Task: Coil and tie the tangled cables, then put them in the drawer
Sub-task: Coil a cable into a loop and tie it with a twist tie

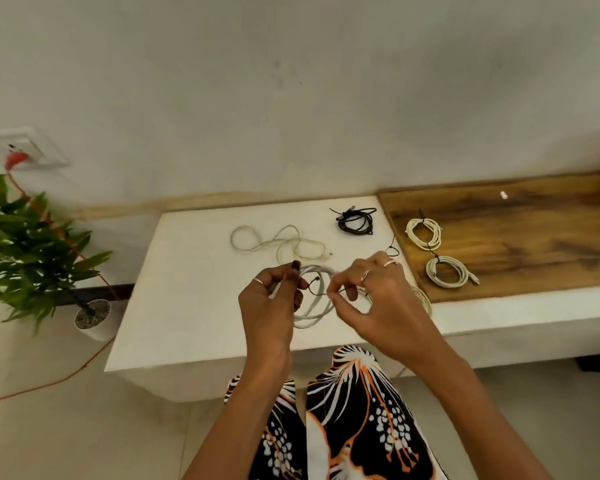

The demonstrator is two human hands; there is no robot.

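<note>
A coiled grey-white cable (314,308) hangs between my hands above the white table (187,299). My left hand (269,299) grips the coil's left side. My right hand (368,292) pinches a thin black tie (314,287) that runs across the coil. A loose uncoiled cream cable (278,242) lies on the table behind my hands. At the table's back right sits a tied black cable coil (355,220). Two tied cream coils, one (425,232) and another (447,271), rest on the wooden board (534,237). No drawer is in view.
A spare black tie (392,249) lies near the table's right edge. A potted plant (32,251) stands on the floor at left. An orange cord (59,372) runs from a wall socket (25,150) across the floor. A small white piece (503,195) lies on the board.
</note>
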